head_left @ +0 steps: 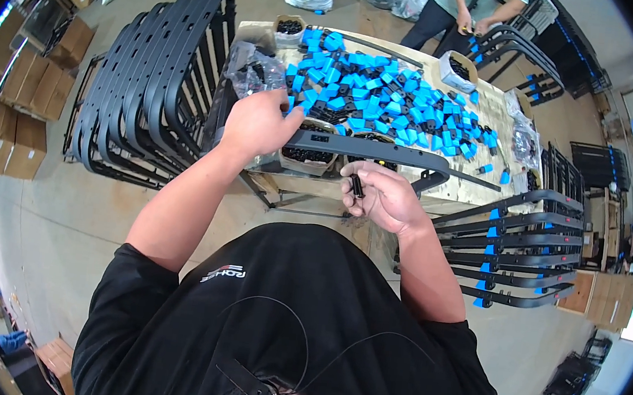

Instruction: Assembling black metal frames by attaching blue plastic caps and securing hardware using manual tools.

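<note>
My right hand (pixel 384 197) is in front of the table with its fingers curled around a small dark, shiny part (pixel 357 187), whose kind I cannot make out. To the left, my left hand (pixel 261 124) reaches over the near table edge, fingers bent. A bit of blue shows between its thumb and fingers, but whether the hand grips it or it lies behind is unclear. A black metal tube frame (pixel 367 151) with a bent right end runs between my hands. Beyond it spreads a heap of blue and black plastic pieces (pixel 374 88).
Boxes of small black parts (pixel 309 158) stand near the table's front. Another black-filled box (pixel 459 71) is at the far right. Stacked black frames flank the table on the left (pixel 139 86) and right (pixel 512 249). Another person (pixel 467 17) works beyond the table. Cartons (pixel 35 83) stand left.
</note>
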Demonstrator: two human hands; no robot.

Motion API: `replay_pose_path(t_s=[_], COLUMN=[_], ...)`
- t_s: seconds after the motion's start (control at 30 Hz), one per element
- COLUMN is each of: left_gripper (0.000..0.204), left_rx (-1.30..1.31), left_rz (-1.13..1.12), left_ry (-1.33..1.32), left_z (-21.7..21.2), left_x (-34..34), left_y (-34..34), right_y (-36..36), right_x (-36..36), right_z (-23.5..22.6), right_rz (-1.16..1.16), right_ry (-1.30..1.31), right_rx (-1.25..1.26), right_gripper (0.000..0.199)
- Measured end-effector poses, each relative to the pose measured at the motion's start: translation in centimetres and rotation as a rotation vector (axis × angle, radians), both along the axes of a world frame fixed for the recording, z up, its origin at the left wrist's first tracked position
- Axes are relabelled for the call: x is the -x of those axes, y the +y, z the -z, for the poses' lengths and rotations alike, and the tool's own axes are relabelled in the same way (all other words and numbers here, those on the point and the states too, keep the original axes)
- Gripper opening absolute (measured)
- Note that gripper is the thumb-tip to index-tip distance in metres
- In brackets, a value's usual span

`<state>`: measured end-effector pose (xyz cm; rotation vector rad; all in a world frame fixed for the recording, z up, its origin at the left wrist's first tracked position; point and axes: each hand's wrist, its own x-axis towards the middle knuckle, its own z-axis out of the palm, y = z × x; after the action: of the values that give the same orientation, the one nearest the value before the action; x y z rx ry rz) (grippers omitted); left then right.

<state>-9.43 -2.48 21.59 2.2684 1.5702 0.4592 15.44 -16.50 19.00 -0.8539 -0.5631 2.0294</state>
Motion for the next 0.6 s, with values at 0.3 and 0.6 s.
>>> replay_pose_path(t_s=[0.3,0.6], left_gripper=[0.040,0.036], left_rx=[0.045,0.025], left_rz=[-0.002,-0.030], left_ry=[0.012,-0.050], left_z=[-0.7,-0.1], left_x=[-0.1,-0.4], left_y=[-0.2,0.2], right_y=[10.5,23.7], right_x=[-0.7,-2.3], right_z=[-7.1,0.9], right_rz=[0.243,0.356], right_ry=[-0.135,-0.602], right_rx=[-0.302,0.110], right_gripper=[0.018,0.017])
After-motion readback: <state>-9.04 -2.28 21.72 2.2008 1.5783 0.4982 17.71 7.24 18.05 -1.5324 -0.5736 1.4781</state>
